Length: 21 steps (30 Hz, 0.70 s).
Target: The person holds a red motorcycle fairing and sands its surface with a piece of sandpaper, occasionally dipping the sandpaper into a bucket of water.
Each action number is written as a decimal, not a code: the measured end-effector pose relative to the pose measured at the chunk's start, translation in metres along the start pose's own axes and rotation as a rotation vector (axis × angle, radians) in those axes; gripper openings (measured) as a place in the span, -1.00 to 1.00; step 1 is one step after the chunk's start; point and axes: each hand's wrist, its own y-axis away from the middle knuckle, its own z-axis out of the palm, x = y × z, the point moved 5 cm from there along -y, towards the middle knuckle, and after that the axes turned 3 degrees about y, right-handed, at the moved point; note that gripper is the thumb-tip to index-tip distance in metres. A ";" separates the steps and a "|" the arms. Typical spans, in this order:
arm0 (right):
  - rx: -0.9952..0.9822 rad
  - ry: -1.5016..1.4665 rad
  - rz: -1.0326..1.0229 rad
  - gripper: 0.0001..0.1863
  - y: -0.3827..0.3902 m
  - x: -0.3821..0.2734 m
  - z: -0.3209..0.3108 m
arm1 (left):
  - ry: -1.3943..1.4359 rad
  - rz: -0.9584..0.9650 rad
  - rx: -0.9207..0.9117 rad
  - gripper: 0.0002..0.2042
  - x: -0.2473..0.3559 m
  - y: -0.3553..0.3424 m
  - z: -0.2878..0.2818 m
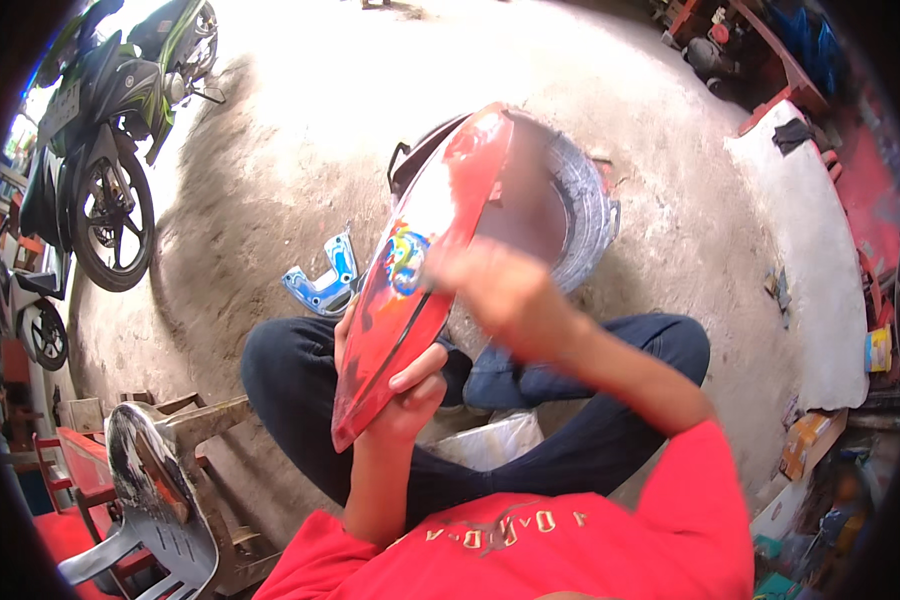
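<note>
A long, pointed red motorcycle body panel (382, 345) with a multicoloured patch of graphics is held tilted over my lap. My left hand (415, 395) grips its lower end, with fingers wrapped round the right edge and the thumb at the left edge. Against the panel's middle, beside the graphics, my right hand (505, 295) is bent and smeared by motion. A small greyish bit shows at its fingertips, too blurred to name. Behind the panel stands a round tub (592, 205) of dark, brownish content, partly hidden by the panel and my right hand.
A blue-and-white plastic part (328, 285) lies on the concrete floor left of the panel. A motorcycle (100, 170) stands at upper left, a worn plastic chair (170, 520) at lower left. Between my crossed legs sits a whitish block (490, 440). Clutter lines the right side.
</note>
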 end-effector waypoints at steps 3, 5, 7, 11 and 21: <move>0.061 -0.153 -0.212 -0.65 -0.002 -0.013 -0.004 | -0.030 -0.017 0.030 -0.43 -0.001 0.004 0.001; 0.024 -0.084 0.099 -0.66 -0.008 0.018 0.002 | 0.001 0.015 0.042 -0.44 -0.001 0.004 0.001; 0.046 -0.075 0.154 -0.66 -0.007 0.025 0.005 | 0.008 0.014 0.030 -0.45 -0.001 0.002 0.001; 0.056 -0.104 -0.220 -0.65 -0.007 -0.028 -0.010 | 0.003 0.028 0.047 -0.46 0.002 -0.002 0.000; 0.074 -0.077 -0.280 -0.68 -0.006 -0.022 -0.006 | -0.015 0.019 0.005 -0.42 0.003 -0.005 -0.003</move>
